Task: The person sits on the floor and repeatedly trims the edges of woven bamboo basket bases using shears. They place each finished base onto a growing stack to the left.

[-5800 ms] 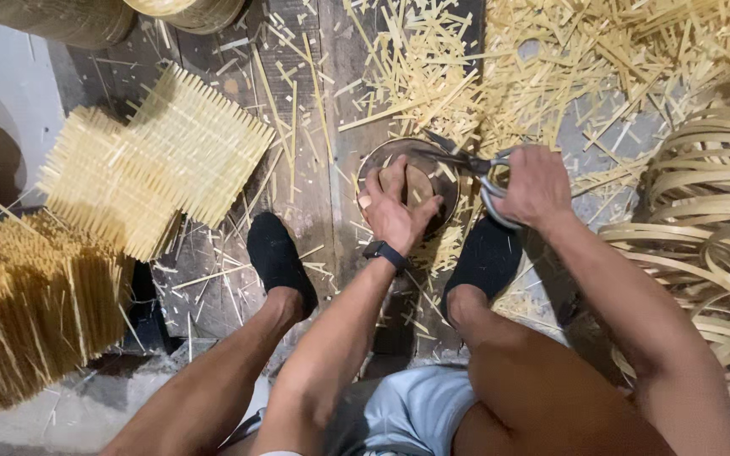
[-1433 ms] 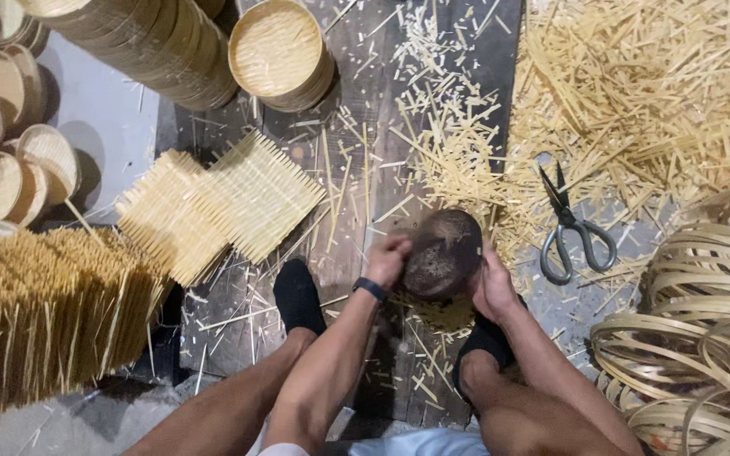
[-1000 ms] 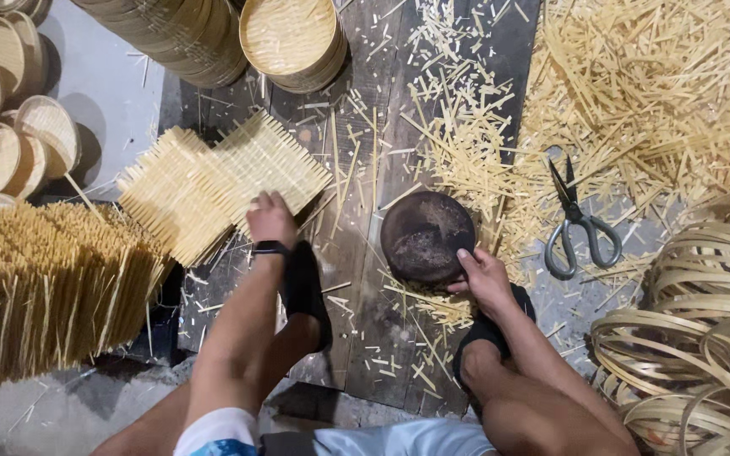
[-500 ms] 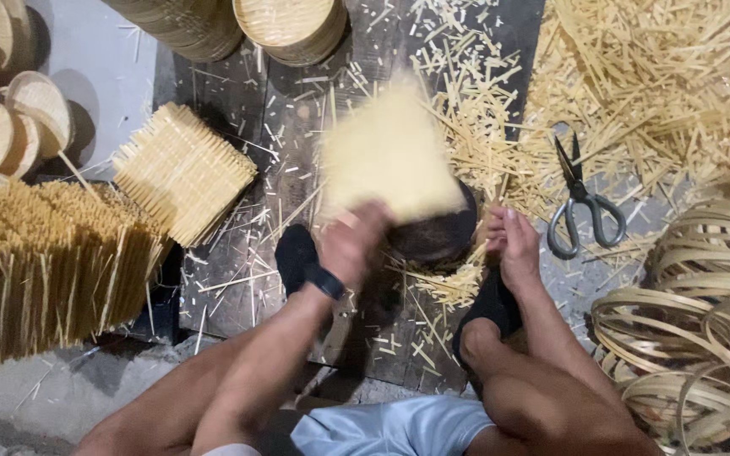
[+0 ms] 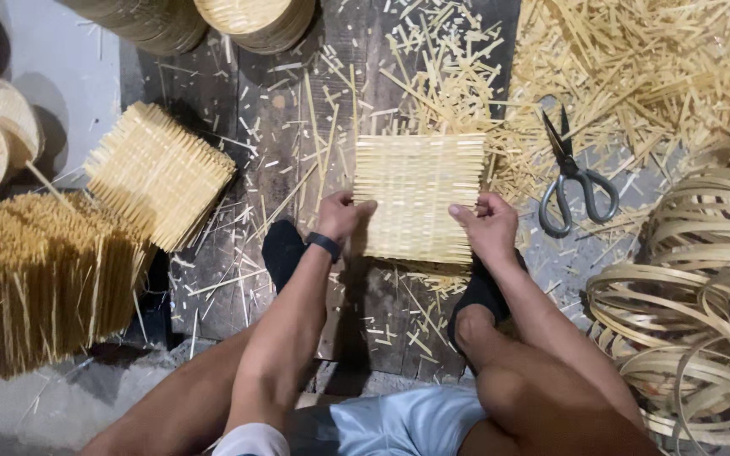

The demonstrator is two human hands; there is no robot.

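Dark plank floor (image 5: 238,110) strewn with bamboo offcuts. Woven bamboo mat (image 5: 418,196) held flat straight ahead, between both feet, slats running side to side; left hand (image 5: 340,215) pinching its left edge, right hand (image 5: 485,226) its right, equally near.

1. The woven mat (image 5: 418,196) is pale straw-yellow, in a fine checked weave with fringed edges.
2. Left of the woven mat, a stack of mats (image 5: 159,173) shows the same pale yellow weave.
3. Further left of the woven mat, the bundled strips (image 5: 35,279) are a deeper golden yellow.
4. Right of the woven mat, the scissors (image 5: 574,179) have dark blades and grey handles.
5. Beneath the woven mat, the floor boards (image 5: 272,118) are dark brown, flecked with yellow offcuts.
6. Below the woven mat, the shoes (image 5: 283,249) are black.
7. Beside the woven mat, the wristband (image 5: 324,245) is black.
8. Far right of the woven mat, the coiled hoops (image 5: 694,279) are light tan.
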